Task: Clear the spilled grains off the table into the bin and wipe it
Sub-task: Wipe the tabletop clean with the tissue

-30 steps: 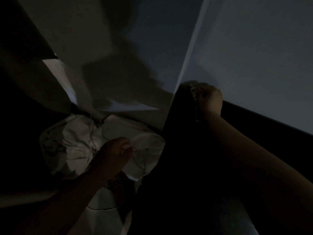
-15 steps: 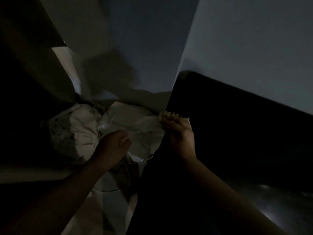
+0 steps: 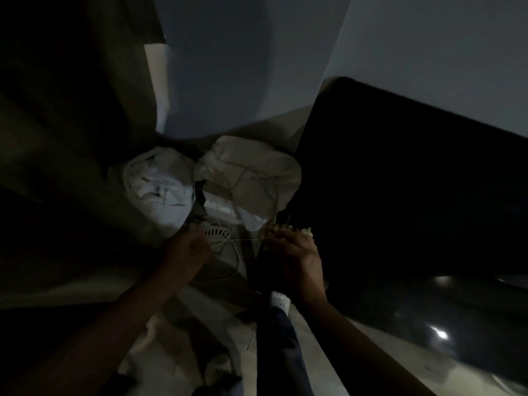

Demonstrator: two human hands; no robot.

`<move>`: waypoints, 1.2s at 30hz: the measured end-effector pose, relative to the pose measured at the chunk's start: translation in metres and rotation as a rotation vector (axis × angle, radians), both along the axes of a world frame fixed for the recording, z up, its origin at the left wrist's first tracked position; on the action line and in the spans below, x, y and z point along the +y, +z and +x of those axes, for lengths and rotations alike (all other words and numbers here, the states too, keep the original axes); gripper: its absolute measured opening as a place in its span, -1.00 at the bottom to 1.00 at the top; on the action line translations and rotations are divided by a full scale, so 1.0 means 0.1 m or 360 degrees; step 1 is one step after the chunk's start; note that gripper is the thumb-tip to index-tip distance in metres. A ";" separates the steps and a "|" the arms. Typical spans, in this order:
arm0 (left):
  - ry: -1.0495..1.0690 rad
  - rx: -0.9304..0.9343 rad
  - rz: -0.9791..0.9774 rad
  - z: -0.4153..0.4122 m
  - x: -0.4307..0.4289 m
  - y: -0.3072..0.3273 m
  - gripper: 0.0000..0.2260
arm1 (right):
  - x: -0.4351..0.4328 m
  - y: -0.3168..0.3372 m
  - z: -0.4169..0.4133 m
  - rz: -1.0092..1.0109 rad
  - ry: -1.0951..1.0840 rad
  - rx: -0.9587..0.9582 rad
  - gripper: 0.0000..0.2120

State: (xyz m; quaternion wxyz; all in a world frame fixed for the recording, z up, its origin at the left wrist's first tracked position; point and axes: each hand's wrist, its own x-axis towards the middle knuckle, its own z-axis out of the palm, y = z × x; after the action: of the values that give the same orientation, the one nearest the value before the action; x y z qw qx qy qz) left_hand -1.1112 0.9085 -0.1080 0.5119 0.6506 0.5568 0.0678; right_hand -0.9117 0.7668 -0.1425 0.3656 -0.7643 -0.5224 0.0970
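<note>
Dim here: right hand point(image 3: 297, 260) curled round pale grains point(image 3: 281, 230) at the dark table point(image 3: 400, 181) edge, left hand point(image 3: 185, 248) pinching a thin white cord point(image 3: 237, 260).

The table point(image 3: 414, 195) fills the right side. Off its left edge, two bags stand side by side in the wall corner, one point(image 3: 160, 187) left of the other point(image 3: 251, 178). The left hand point(image 3: 185, 247) is before the left bag. The right hand point(image 3: 297, 258) is at the table's left edge, before the right bag.

Dim room, pale grey walls point(image 3: 428, 38) meeting in a corner, light floor point(image 3: 320, 364).
</note>
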 end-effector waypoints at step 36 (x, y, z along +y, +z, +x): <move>-0.1298 -0.0343 0.0457 1.36 -3.73 2.07 -0.73 | -4.97 2.68 0.17 0.0418 -0.1591 0.0500 -0.87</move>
State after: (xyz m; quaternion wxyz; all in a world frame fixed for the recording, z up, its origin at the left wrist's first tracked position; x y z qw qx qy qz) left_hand -0.9755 0.5352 0.0988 0.4563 0.8708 0.1831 0.0043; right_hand -0.8949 0.2697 0.1256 0.5334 -0.8438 -0.0419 -0.0418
